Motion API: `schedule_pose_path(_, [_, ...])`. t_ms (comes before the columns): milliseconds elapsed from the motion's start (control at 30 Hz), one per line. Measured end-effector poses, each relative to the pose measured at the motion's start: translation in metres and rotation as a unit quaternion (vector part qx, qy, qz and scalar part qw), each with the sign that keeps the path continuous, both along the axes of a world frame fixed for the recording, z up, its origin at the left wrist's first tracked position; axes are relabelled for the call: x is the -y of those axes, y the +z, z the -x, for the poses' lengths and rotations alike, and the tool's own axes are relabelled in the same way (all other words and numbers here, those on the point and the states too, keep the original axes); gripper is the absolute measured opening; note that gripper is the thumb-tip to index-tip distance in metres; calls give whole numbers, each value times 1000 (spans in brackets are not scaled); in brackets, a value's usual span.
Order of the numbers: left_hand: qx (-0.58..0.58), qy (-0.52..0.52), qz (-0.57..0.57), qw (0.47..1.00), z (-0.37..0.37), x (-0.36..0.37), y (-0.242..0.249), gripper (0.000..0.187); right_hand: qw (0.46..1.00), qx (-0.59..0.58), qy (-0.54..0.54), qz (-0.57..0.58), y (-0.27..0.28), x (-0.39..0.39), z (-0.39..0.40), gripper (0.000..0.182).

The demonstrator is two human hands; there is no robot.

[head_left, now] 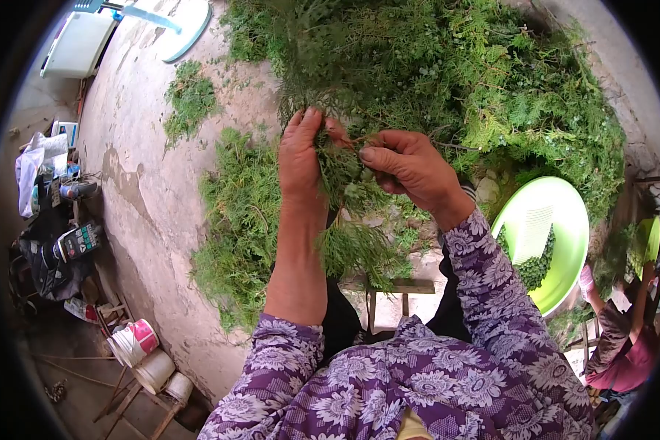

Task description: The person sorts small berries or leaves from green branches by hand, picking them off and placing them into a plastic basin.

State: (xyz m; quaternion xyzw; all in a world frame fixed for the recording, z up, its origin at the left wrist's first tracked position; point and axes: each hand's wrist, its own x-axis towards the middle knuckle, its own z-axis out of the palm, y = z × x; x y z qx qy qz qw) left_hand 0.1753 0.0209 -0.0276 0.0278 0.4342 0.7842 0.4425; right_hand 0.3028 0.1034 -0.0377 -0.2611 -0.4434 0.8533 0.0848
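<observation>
A leafy evergreen branch (pixel 356 249), cypress-like with flat scaly sprays, hangs between my hands in front of my lap. My left hand (pixel 303 158) is closed round it, fingers pointing up and away from me. Thumb and forefinger of my right hand (pixel 414 169) pinch a thin brownish twig of the same branch, just right of the left fingertips. Beyond both hands rises a large heap of cut evergreen branches (pixel 447 66), some bearing small pale green cones. At my right is a lime-green basin (pixel 568 220) holding small green cones (pixel 537 270) beside its ridged, washboard-like part.
More evergreen cuttings (pixel 235 198) lie on the concrete floor to my left. White buckets (pixel 134 341) stand at lower left, below a cluttered pile with a black bag (pixel 51 249). Another person (pixel 634 345) sits at far right near a second green basin (pixel 649 238).
</observation>
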Motion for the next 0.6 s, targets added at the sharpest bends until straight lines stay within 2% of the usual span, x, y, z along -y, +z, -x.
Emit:
schedule_pose_path(33, [0, -1, -1, 1000, 3, 2, -2, 8, 1000, 0, -1, -1, 0, 0, -1, 23])
schedule_pose_path(100, [160, 17, -64, 985, 18, 10, -11, 10, 1000, -29, 2, 6, 1, -4, -6, 18])
schedule_pose_path(133, [159, 13, -67, 985, 29, 14, -17, 10, 1000, -30, -1, 2, 3, -6, -12, 18])
schedule_pose_path(200, [56, 12, -127, 990, 52, 27, -33, 21, 998, -47, -44, 10, 9, -9, -30, 13])
schedule_pose_path(233, [62, -35, -189, 979, 55, 32, -37, 20, 995, -17, -91, -50, 10, -15, -40, 11])
schedule_pose_path(267, [63, -40, -187, 979, 56, 36, -42, 20, 985, -23, -165, -49, 4, -23, -49, 11])
schedule_pose_path(333, [-83, -60, -157, 982, 53, 38, -43, 21, 950, -5, -305, -66, 3, -42, -76, 14])
schedule_pose_path(400, [-71, -108, -158, 979, 56, 45, -52, 20, 907, -25, -416, -55, 5, -57, -116, 16])
schedule_pose_path(433, [-56, -151, -148, 976, 57, 49, -58, 22, 892, -40, -448, -43, 3, -59, -141, 17])
schedule_pose_path(467, [-8, -147, -133, 980, 57, 55, -71, 27, 883, -53, -464, -56, -3, -58, -170, 18])
schedule_pose_path(500, [41, -145, -117, 982, 54, 59, -76, 33, 862, 3, -501, -75, 4, -49, -193, 19])
schedule_pose_path(533, [32, -158, -131, 978, 42, 63, -67, 33, 837, 76, -537, -71, 3, -41, -221, 21])
schedule_pose_path(600, [-90, -101, -153, 979, 11, 71, -51, 34, 806, 210, -537, -137, -9, -29, -279, 29])
